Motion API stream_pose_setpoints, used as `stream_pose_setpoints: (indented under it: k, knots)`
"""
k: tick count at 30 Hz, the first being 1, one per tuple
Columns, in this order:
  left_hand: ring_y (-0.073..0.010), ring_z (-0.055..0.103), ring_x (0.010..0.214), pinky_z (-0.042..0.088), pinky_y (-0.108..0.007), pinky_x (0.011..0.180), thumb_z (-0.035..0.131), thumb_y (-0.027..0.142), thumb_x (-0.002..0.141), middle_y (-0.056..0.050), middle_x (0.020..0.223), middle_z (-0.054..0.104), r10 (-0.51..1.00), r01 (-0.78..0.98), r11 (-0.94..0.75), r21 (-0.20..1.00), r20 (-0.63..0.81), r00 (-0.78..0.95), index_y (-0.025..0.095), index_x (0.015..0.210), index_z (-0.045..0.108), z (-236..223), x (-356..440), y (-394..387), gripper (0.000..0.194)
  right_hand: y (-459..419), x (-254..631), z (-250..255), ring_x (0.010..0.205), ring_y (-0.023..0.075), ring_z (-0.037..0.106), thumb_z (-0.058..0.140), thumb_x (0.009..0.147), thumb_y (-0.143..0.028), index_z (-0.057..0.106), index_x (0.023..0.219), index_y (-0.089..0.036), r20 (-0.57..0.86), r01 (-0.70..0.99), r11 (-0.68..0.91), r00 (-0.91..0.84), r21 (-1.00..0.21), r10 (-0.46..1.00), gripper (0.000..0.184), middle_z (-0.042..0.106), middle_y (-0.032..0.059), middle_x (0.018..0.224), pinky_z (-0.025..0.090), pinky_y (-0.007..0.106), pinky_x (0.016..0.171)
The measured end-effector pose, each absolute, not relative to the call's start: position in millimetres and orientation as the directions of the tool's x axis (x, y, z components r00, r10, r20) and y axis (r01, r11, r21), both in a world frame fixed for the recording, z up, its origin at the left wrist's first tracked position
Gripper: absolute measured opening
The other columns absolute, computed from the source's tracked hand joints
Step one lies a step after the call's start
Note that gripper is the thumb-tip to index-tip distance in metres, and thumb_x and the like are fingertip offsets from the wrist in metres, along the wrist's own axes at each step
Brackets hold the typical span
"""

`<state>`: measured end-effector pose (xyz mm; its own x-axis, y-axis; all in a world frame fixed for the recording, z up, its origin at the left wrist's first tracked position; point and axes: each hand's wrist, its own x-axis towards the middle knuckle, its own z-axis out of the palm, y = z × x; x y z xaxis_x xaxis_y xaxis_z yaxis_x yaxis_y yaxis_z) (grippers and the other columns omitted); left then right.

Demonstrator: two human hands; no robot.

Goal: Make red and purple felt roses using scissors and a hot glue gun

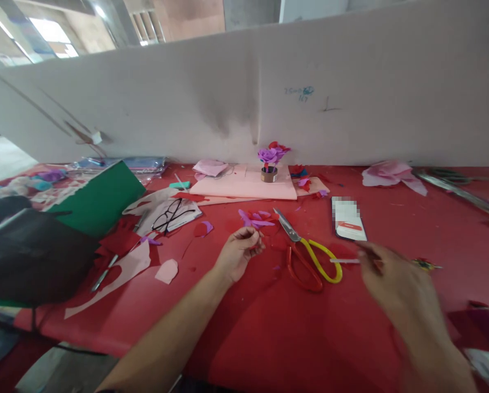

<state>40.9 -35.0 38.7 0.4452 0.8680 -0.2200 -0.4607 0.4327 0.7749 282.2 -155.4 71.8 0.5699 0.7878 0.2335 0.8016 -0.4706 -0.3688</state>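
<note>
Scissors [294, 236] lie between the left hand [237, 254] and right hand [392, 278], blades angled away and leftward, yellow handle [321, 249] nearer the right. The right pinches a thin white strip [346, 261], its long axis pointing leftward; the left's fingertips draw together, on what I cannot tell.

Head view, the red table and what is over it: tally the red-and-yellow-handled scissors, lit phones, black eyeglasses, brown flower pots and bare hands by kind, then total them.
Red-and-yellow-handled scissors: 1
Lit phone: 1
Black eyeglasses: 1
Brown flower pot: 1
Bare hands: 2 (left hand, right hand)
Total: 6
</note>
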Motion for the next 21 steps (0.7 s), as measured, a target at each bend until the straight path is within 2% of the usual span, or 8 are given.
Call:
stream_pose_setpoints:
  k: [2, 3, 6, 10, 13, 16, 19, 21]
  knots:
    - [-0.0069, 0.053, 0.054, 0.038, -0.018, 0.052, 0.080, 0.025, 0.062, 0.002, 0.066, 0.058, 0.864, -0.426, 0.431, 0.795, -0.227, 0.450, 0.016, 0.072, 0.058, 37.4, 40.7, -36.0, 0.025, -173.2, 310.6, 63.6, 0.096, 0.0375, 0.062, 0.042, 0.083, -0.023, 0.067, 0.108, -0.013, 0.185, 0.765, -0.616, 0.643, -0.186, 0.743, 0.037, 0.067, 0.0237, 0.106, 0.044, 0.048, 0.082]
    - [-0.0060, 0.051, 0.052, 0.035, -0.017, 0.049, 0.079, 0.025, 0.063, 0.002, 0.064, 0.058, 0.866, -0.409, 0.423, 0.808, -0.228, 0.445, 0.016, 0.071, 0.058, 36.8, 40.8, -36.5, 0.024, -181.2, 320.0, 59.7, 0.096, 0.0378, 0.062, 0.041, 0.083, -0.022, 0.065, 0.110, -0.010, 0.146, 0.743, -0.653, 0.669, -0.143, 0.729, 0.038, 0.066, 0.0248, 0.108, 0.044, 0.048, 0.083]
    - [-0.0033, 0.045, 0.048, 0.033, -0.016, 0.047, 0.077, 0.023, 0.065, 0.002, 0.062, 0.056, 0.886, -0.407, 0.374, 0.833, -0.191, 0.422, 0.014, 0.070, 0.059, 35.7, 42.0, -37.0, 0.020, -197.3, 330.0, 50.3, 0.091, 0.0365, 0.063, 0.041, 0.082, -0.023, 0.064, 0.110, -0.007, 0.086, 0.710, -0.699, 0.704, -0.085, 0.705, 0.040, 0.067, 0.0241, 0.101, 0.045, 0.047, 0.083]
    - [-0.0021, 0.041, 0.045, 0.031, -0.015, 0.044, 0.077, 0.019, 0.063, 0.002, 0.060, 0.055, 0.872, -0.418, 0.413, 0.809, -0.220, 0.437, 0.013, 0.070, 0.059, 36.1, 43.4, -35.7, 0.020, -200.3, 325.4, 41.3, 0.092, 0.0384, 0.061, 0.045, 0.080, -0.033, 0.058, 0.116, -0.003, 0.102, 0.687, -0.726, 0.724, -0.031, 0.682, 0.048, 0.063, 0.0255, 0.101, 0.045, 0.048, 0.080]
    - [-0.0017, 0.040, 0.042, 0.031, -0.014, 0.042, 0.076, 0.019, 0.064, 0.002, 0.059, 0.055, 0.854, -0.424, 0.470, 0.775, -0.276, 0.441, 0.012, 0.071, 0.058, 37.2, 43.2, -34.5, 0.020, -196.3, 326.1, 36.5, 0.098, 0.0401, 0.059, 0.048, 0.078, -0.035, 0.054, 0.118, 0.001, 0.080, 0.646, -0.761, 0.763, -0.056, 0.642, 0.054, 0.058, 0.0300, 0.108, 0.045, 0.046, 0.081]
    - [-0.0013, 0.039, 0.041, 0.030, -0.013, 0.041, 0.074, 0.016, 0.066, 0.002, 0.057, 0.053, 0.834, -0.452, 0.523, 0.723, -0.323, 0.448, 0.013, 0.071, 0.056, 37.6, 41.9, -32.0, 0.019, -191.6, 331.0, 36.6, 0.098, 0.0421, 0.059, 0.051, 0.075, -0.038, 0.056, 0.115, 0.002, -0.006, 0.606, -0.789, 0.792, -0.101, 0.610, 0.057, 0.059, 0.0313, 0.103, 0.046, 0.046, 0.080]
    - [-0.0013, 0.039, 0.040, 0.029, -0.012, 0.040, 0.070, 0.014, 0.068, 0.002, 0.056, 0.053, 0.823, -0.489, 0.554, 0.674, -0.352, 0.446, 0.012, 0.071, 0.056, 38.0, 40.1, -29.2, 0.015, -191.2, 334.1, 50.3, 0.094, 0.0433, 0.060, 0.055, 0.071, -0.042, 0.061, 0.111, -0.010, -0.037, 0.536, -0.812, 0.829, -0.230, 0.558, 0.051, 0.064, 0.0263, 0.096, 0.045, 0.050, 0.076]
    - [-0.0015, 0.039, 0.040, 0.028, -0.012, 0.039, 0.068, 0.013, 0.070, 0.002, 0.056, 0.053, 0.820, -0.506, 0.561, 0.655, -0.359, 0.445, 0.012, 0.071, 0.056, 38.1, 39.3, -28.0, 0.013, -192.9, 331.4, 67.4, 0.088, 0.0410, 0.062, 0.060, 0.068, -0.042, 0.065, 0.095, -0.023, -0.021, 0.450, -0.799, 0.867, -0.399, 0.498, 0.034, 0.066, 0.0214, 0.087, 0.043, 0.050, 0.073]
